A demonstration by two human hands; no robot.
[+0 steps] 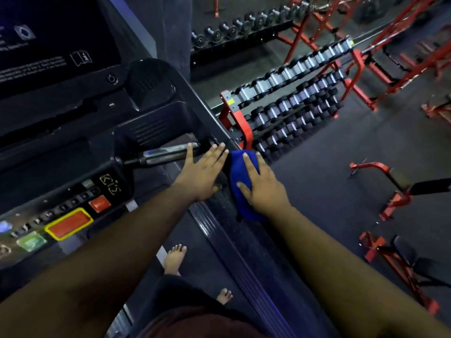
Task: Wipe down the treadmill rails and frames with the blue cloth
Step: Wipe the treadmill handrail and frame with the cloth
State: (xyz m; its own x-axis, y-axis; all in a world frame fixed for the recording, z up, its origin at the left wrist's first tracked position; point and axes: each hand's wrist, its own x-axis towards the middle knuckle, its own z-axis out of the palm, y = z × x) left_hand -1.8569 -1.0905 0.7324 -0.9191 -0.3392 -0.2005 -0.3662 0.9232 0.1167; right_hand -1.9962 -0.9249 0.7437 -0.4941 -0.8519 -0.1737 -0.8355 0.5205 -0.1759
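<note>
A: Where's your cloth (241, 176) rn?

B: Under your right hand (262, 185). Fingers spread flat on top, pressing it onto the right side rail (246, 242), up near the front end. It's bunched and hangs over the rail's outer edge.

A: And your left hand (202, 173)?

B: Flat too, fingers straight and close together, palm on the rail's inner edge just beside the cloth. Fingertips sit close to the chrome grip bar (168, 153). It holds nothing, looks like bracing only.

A: So how far along are you?

B: Can't say for sure. Nothing shows a wet streak or a clear clean/dirty line. My read: you're mid-wipe on the right rail, at the console (63, 211) end. The rail stretch toward your body shines a bit, but that could be lighting.

A: What's left then?

B: Prob the rest of this rail if not done, the grip bar, the frame upright (212, 111) by the console, plus the left rail, which is out of view. Dumbbell rack (290, 98) behind isn't part of it.
</note>
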